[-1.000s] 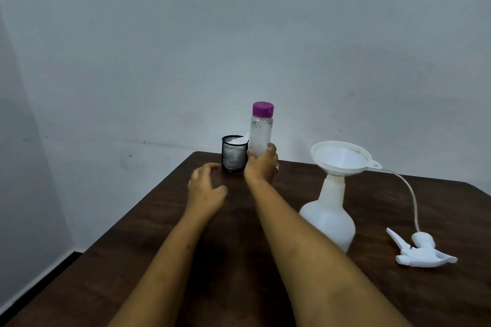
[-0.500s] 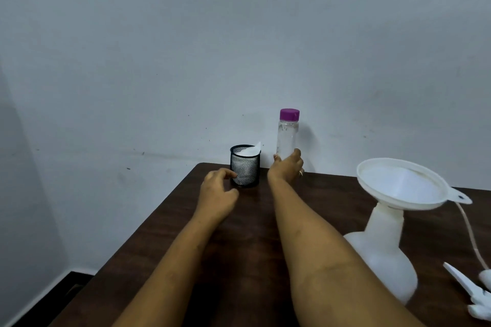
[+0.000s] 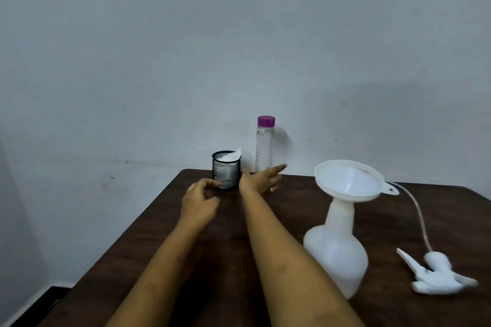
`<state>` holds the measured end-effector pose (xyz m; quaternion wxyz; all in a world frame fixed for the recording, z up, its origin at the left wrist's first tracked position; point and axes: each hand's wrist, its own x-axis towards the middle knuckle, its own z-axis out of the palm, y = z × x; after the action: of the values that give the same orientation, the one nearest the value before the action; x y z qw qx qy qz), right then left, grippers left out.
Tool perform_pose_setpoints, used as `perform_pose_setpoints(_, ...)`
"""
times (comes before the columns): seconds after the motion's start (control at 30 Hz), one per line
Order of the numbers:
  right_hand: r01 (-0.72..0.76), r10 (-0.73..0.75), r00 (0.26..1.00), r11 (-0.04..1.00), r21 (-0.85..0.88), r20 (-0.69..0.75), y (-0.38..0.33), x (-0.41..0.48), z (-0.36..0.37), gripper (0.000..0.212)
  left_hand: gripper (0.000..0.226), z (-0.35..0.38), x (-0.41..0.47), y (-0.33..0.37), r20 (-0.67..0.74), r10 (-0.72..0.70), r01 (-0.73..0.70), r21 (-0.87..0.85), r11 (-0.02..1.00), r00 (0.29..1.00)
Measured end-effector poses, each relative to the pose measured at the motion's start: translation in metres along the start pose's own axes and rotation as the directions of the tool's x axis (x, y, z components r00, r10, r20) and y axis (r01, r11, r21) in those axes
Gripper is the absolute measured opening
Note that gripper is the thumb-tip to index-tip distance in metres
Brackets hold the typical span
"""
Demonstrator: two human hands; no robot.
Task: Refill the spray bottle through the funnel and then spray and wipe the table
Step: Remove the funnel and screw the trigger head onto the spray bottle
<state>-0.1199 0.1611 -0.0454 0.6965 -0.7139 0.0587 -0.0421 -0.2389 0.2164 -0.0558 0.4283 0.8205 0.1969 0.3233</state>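
Right hand: my right hand [image 3: 261,178] is spread apart, fingers stretched forward, holding nothing; it is just in front of the base of the clear plastic bottle with the purple cap [image 3: 265,144].
Left hand: my left hand [image 3: 199,200] is loosely curled, with nothing inside it, near the black wire-mesh cup [image 3: 226,170] that has white tissue in it.
Water bottle: it stands upright at the far edge of the dark brown wooden table [image 3: 305,210], cap closed.
Spray bottle: the white plastic spray bottle [image 3: 337,247] stands at my right side, the white plastic funnel [image 3: 348,180] already sits in its neck.
Spray head: the white trigger head with its tube [image 3: 438,272] lies on the table beside the spray bottle, removed.
Progress: I judge the preparing is done; the pouring, closing, spraying and wiping are all left.
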Motion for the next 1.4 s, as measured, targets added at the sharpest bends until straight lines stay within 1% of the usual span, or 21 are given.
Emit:
perform_pose_setpoints(0.07, 0.005, -0.008, 0.997, 0.999, 0.04, 0.075, -0.017, -0.024, -0.015, 0.091, 0.034, -0.003, -0.015, 0.013, -0.024, -0.026, 0.024, -0.044, 0.999, 0.999)
perform_pose_setpoints(0.13, 0.08, -0.082, 0.973, 0.997, 0.019, 0.216, -0.039, -0.045, -0.02, 0.069, 0.031, -0.005, -0.018, 0.017, -0.05, -0.051, 0.045, -0.112, 0.993, 0.997)
perform_pose_setpoints(0.2, 0.259, -0.226, 0.901, 0.965, -0.041, 0.37, -0.071, -0.067, -0.046, 0.041, 0.027, -0.003, -0.033, 0.032, -0.045, -0.094, 0.08, -0.238, 0.968, 0.995)
perform_pose_setpoints(0.23, 0.398, -0.322, 0.84, 0.913, -0.093, 0.436, -0.089, -0.079, -0.061, 0.027, 0.026, 0.0, -0.039, 0.038, -0.033, -0.093, 0.079, -0.296, 0.952, 0.995)
perform_pose_setpoints(0.27, 0.529, -0.398, 0.77, 0.835, -0.15, 0.499, -0.106, -0.088, -0.078, 0.02, 0.026, 0.004, -0.047, 0.046, -0.006, -0.08, 0.073, -0.34, 0.938, 0.997)
perform_pose_setpoints(0.3, 0.624, -0.438, 0.71, 0.754, -0.205, 0.551, -0.123, -0.096, -0.096, 0.023, 0.026, 0.008, -0.053, 0.054, 0.031, -0.069, 0.076, -0.37, 0.926, 0.997)
perform_pose_setpoints(0.37, 0.714, -0.44, 0.674, 0.592, -0.373, 0.593, -0.153, -0.104, -0.136, 0.033, 0.028, 0.016, -0.065, 0.071, 0.145, -0.031, 0.086, -0.391, 0.917, 0.989)
perform_pose_setpoints(0.43, 0.702, -0.36, 0.712, 0.398, -0.59, 0.603, -0.167, -0.099, -0.174, 0.048, 0.032, 0.023, -0.08, 0.083, 0.285, 0.044, 0.076, -0.398, 0.914, 0.958)
perform_pose_setpoints(0.47, 0.664, -0.262, 0.748, 0.306, -0.682, 0.61, -0.168, -0.096, -0.191, 0.06, 0.034, 0.027, -0.089, 0.089, 0.343, 0.074, 0.072, -0.394, 0.916, 0.936)
perform_pose_setpoints(0.5, 0.619, -0.145, 0.785, 0.234, -0.75, 0.603, -0.167, -0.093, -0.207, 0.08, 0.038, 0.032, -0.097, 0.092, 0.381, 0.094, 0.068, -0.392, 0.917, 0.92)
perform_pose_setpoints(0.53, 0.583, -0.041, 0.809, 0.184, -0.792, 0.586, -0.164, -0.09, -0.219, 0.097, 0.04, 0.038, -0.103, 0.095, 0.402, 0.106, 0.064, -0.386, 0.92, 0.91)
perform_pose_setpoints(0.57, 0.564, 0.041, 0.816, 0.165, -0.809, 0.577, -0.16, -0.087, -0.228, 0.106, 0.042, 0.043, -0.108, 0.096, 0.412, 0.108, 0.062, -0.379, 0.923, 0.905)
perform_pose_setpoints(0.63, 0.579, 0.09, 0.797, 0.166, -0.798, 0.597, -0.152, -0.086, -0.243, 0.097, 0.045, 0.053, -0.117, 0.102, 0.422, 0.098, 0.072, -0.37, 0.926, 0.901)
perform_pose_setpoints(0.73, 0.621, -0.011, 0.779, 0.159, -0.768, 0.627, -0.145, -0.088, -0.256, 0.081, 0.044, 0.063, -0.126, 0.113, 0.397, 0.097, 0.067, -0.377, 0.924, 0.913)
perform_pose_setpoints(0.83, 0.644, -0.106, 0.762, 0.233, -0.729, 0.639, -0.146, -0.091, -0.264, 0.073, 0.04, 0.068, -0.129, 0.123, 0.348, 0.087, 0.043, -0.35, 0.936, 0.933)
perform_pose_setpoints(0.9, 0.664, -0.179, 0.744, 0.305, -0.683, 0.644, -0.151, -0.092, -0.269, 0.075, 0.036, 0.07, -0.129, 0.126, 0.331, 0.07, 0.056, -0.356, 0.933, 0.941)
perform_pose_setpoints(0.97, 0.674, -0.253, 0.737, 0.339, -0.657, 0.626, -0.155, -0.093, -0.273, 0.077, 0.036, 0.069, -0.129, 0.128, 0.322, 0.057, 0.065, -0.355, 0.933, 0.945)
perform_pose_setpoints(1.1, 0.67, -0.175, 0.735, 0.329, -0.665, 0.654, -0.148, -0.09, -0.271, 0.077, 0.037, 0.07, -0.128, 0.126, 0.305, 0.067, 0.053, -0.368, 0.928, 0.95)
perform_pose_setpoints(1.2, 0.658, -0.272, 0.75, 0.402, -0.637, 0.603, -0.142, -0.087, -0.272, 0.077, 0.039, 0.068, -0.127, 0.127, 0.295, 0.075, 0.046, -0.381, 0.923, 0.952)
perform_pose_setpoints(1.33, 0.655, -0.214, 0.738, 0.452, -0.605, 0.64, -0.142, -0.082, -0.275, 0.077, 0.041, 0.066, -0.123, 0.127, 0.256, 0.098, 0.013, -0.398, 0.917, 0.962)
perform_pose_setpoints(1.4, 0.662, -0.288, 0.735, 0.498, -0.56, 0.613, -0.145, -0.078, -0.277, 0.081, 0.04, 0.065, -0.12, 0.13, 0.243, 0.13, -0.008, -0.445, 0.896, 0.961)
